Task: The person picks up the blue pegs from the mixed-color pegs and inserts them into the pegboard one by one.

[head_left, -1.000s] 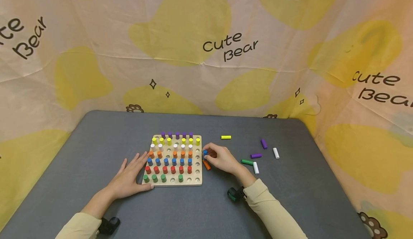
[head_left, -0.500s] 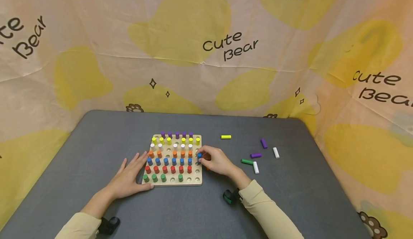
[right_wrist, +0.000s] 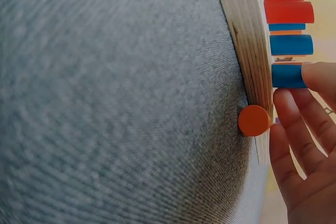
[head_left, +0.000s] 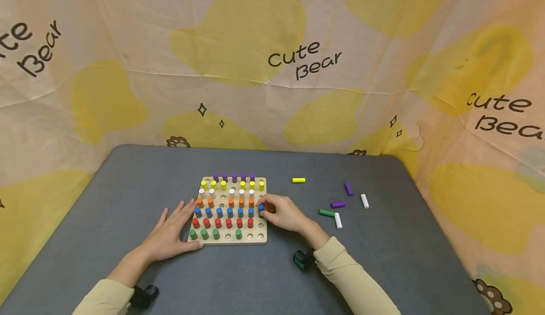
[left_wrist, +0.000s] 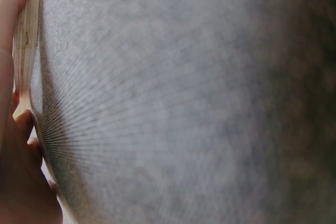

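A wooden pegboard (head_left: 217, 243) bears rows of coloured pegs, purple at the back through to green at the front. My left hand (head_left: 163, 241) rests against its left side with fingers spread, the thumb at the front left corner. At the right end of the blue row, my right hand (head_left: 286, 213) pinches a blue peg (right_wrist: 286, 76) between thumb and fingers. This peg stands upright on the board, level with the other blue ones. An orange peg (right_wrist: 253, 120) lies beside the board's right edge, under the right hand; the hand hides it in the head view.
To the right on the grey table (head_left: 362, 258) lie loose pegs: a yellow peg (head_left: 298, 180), two purple pegs (head_left: 338, 205), a green peg (head_left: 326, 213) and two white pegs (head_left: 338, 221). Some holes in the board hold no peg. A printed cloth (head_left: 238, 31) hangs behind.
My right hand has moved left from beside the board, carrying the blue peg to the right end of the blue row and lowering it there. The left hand has stayed still.
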The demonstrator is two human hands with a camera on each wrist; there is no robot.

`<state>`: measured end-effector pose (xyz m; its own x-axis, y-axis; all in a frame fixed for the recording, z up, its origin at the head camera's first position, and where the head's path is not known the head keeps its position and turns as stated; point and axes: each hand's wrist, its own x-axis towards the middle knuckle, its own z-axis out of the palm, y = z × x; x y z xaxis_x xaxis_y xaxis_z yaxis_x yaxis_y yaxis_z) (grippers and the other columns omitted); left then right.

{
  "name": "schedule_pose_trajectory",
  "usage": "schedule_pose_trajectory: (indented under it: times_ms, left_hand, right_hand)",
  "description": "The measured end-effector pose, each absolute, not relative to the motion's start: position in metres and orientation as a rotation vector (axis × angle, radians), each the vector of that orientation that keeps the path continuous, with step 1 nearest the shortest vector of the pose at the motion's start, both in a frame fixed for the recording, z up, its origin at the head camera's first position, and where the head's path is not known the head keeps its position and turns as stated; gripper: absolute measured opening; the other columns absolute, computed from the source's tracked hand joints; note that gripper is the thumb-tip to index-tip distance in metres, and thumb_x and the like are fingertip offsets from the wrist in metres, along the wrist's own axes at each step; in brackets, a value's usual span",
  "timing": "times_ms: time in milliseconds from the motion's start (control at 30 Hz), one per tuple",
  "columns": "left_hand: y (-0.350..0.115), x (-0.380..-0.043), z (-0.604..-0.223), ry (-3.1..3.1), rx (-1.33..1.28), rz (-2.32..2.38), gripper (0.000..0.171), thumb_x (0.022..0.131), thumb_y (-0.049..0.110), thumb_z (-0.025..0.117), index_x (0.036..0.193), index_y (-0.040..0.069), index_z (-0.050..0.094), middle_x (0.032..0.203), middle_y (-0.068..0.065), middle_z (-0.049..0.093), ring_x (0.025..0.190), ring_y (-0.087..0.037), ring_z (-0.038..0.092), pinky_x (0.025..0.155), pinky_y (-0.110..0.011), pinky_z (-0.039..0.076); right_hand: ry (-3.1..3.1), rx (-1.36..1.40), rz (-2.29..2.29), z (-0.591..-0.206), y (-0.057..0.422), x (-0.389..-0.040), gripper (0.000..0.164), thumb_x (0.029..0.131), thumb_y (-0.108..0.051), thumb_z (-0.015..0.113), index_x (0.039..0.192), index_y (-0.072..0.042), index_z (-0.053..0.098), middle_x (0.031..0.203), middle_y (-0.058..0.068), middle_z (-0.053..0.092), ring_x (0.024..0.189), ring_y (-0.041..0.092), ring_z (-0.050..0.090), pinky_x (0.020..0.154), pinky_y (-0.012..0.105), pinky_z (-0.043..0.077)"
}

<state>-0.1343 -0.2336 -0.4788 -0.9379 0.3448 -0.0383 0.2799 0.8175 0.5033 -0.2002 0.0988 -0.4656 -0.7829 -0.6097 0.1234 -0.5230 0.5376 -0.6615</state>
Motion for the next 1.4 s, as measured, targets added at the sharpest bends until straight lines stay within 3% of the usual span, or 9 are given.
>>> schedule_pose_trajectory:
  times_ms: [1100,1400]
  left_hand:
    - [-0.2336,-0.1343,-0.4795,2.874,0.490,0.758,0.107,0.068,0.066,0.066,0.148,0.013,0.020,0.153,-0.012,0.019,0.140,-0.037,0.012,0.107,-0.060,-0.002]
    - [-0.2336,-0.1343,-0.4800,2.879,0.488,0.756,0.107,0.068,0.066,0.066,0.148,0.013,0.020,0.153,-0.013,0.019,0.139,-0.038,0.012,0.107,-0.061,-0.002]
  right_hand:
    - [2.610,-1.043,-0.993,-0.4618,0.1011,-0.1995,0.020,0.086,-0.014,0.064,0.106,-0.015,0.062,0.092,-0.005,0.061,0.078,0.008,0.054,0.071,0.020,0.048]
    - [2.587,-1.043,-0.962,-0.4595,0.1022,-0.1982,0.028,0.086,-0.015,0.064,0.114,-0.014,0.060,0.104,0.000,0.063,0.086,0.013,0.056,0.079,0.023,0.048]
